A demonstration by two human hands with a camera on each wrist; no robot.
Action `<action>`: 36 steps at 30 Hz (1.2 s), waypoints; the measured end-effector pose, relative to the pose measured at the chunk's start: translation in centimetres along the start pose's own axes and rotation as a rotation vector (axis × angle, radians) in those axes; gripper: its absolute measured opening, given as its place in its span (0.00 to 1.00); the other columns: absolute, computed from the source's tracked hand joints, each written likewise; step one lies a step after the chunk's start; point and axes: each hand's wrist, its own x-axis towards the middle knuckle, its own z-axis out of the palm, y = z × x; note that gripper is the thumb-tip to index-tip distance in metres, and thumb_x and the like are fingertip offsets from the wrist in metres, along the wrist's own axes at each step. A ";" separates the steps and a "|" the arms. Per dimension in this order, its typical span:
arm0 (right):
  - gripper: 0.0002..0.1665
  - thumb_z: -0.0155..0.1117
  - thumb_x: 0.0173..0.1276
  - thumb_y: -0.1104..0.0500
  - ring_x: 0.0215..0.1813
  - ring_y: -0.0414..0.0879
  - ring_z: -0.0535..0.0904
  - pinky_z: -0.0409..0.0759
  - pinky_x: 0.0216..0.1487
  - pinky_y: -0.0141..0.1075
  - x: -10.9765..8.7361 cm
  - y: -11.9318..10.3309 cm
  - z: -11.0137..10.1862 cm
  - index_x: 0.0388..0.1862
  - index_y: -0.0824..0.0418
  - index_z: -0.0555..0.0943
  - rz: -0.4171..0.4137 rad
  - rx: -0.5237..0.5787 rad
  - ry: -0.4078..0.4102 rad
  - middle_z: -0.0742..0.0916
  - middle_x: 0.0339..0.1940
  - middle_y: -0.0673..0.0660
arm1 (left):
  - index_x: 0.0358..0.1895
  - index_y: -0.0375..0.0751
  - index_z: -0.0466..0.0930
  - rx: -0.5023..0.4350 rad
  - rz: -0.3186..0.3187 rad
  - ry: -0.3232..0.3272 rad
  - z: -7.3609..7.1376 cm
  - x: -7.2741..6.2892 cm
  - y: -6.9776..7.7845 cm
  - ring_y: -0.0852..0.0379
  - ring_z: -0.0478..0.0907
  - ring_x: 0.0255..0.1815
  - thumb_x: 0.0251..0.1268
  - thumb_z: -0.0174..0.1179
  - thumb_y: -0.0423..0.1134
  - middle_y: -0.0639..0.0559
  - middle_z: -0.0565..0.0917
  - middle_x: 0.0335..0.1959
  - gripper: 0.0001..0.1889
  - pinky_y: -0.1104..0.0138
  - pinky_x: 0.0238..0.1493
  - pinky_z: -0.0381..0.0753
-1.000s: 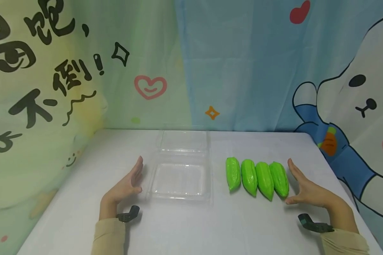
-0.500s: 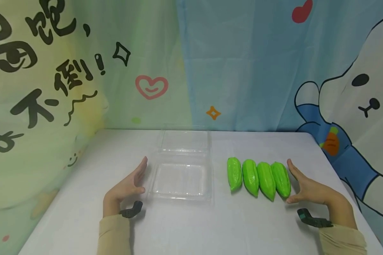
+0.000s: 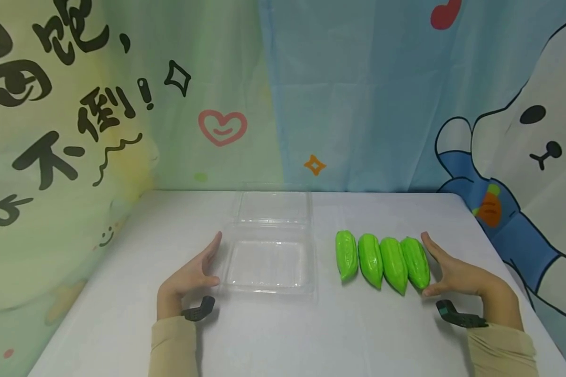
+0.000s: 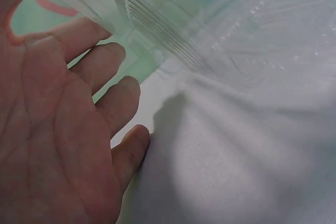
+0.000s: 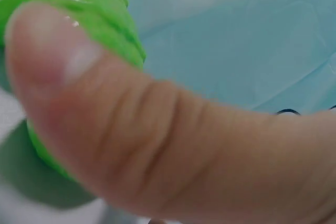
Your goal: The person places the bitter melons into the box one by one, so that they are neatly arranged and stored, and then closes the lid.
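Note:
A clear plastic clamshell box (image 3: 266,264) lies with its lid raised on the table, left of centre. In the left wrist view the edge of the plastic box (image 4: 168,38) shows many close parallel lines. Just left of it is my left hand (image 3: 191,275), fingers extended and holding nothing. Several glossy green ridged pods, bitter-melon-like (image 3: 370,261), lie in a row on the right. My right hand (image 3: 462,272) stands beside the rightmost green pod (image 3: 416,262), thumb and fingers spread. In the right wrist view the thumb (image 5: 152,129) covers much of that pod (image 5: 84,9); contact cannot be told.
A white-covered table (image 3: 325,335) carries everything. Behind it hangs a printed curtain (image 3: 339,94) with writing, hearts and a cartoon animal. Both wrists wear a small dark camera, such as the left one (image 3: 199,309).
My left hand has moved slightly right, closer to the box. My right hand has shifted a little left toward the rightmost pod. The pods and box stay put.

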 end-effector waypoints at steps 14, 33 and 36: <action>0.81 0.80 0.41 0.51 0.73 0.75 0.30 0.37 0.66 0.72 0.6 0.2 0.2 0.75 0.66 0.29 0.015 -0.032 0.002 0.35 0.74 0.74 | 0.77 0.46 0.33 0.036 -0.030 0.008 0.5 0.6 0.3 0.48 0.30 0.79 0.46 0.74 0.47 0.48 0.33 0.78 0.62 0.90 0.65 0.43; 0.80 0.79 0.44 0.52 0.73 0.73 0.27 0.33 0.66 0.70 1.0 0.8 0.5 0.76 0.60 0.26 -0.028 0.018 0.016 0.32 0.75 0.70 | 0.77 0.45 0.34 0.054 0.011 -0.010 0.0 0.5 -0.1 0.48 0.31 0.79 0.47 0.73 0.50 0.47 0.35 0.79 0.61 0.89 0.67 0.43; 0.80 0.80 0.43 0.52 0.73 0.74 0.28 0.37 0.64 0.74 1.2 0.7 0.5 0.76 0.60 0.27 -0.028 0.010 0.019 0.32 0.75 0.70 | 0.77 0.44 0.34 0.070 0.012 -0.010 0.0 0.5 0.0 0.48 0.31 0.79 0.47 0.73 0.50 0.47 0.35 0.79 0.61 0.89 0.67 0.43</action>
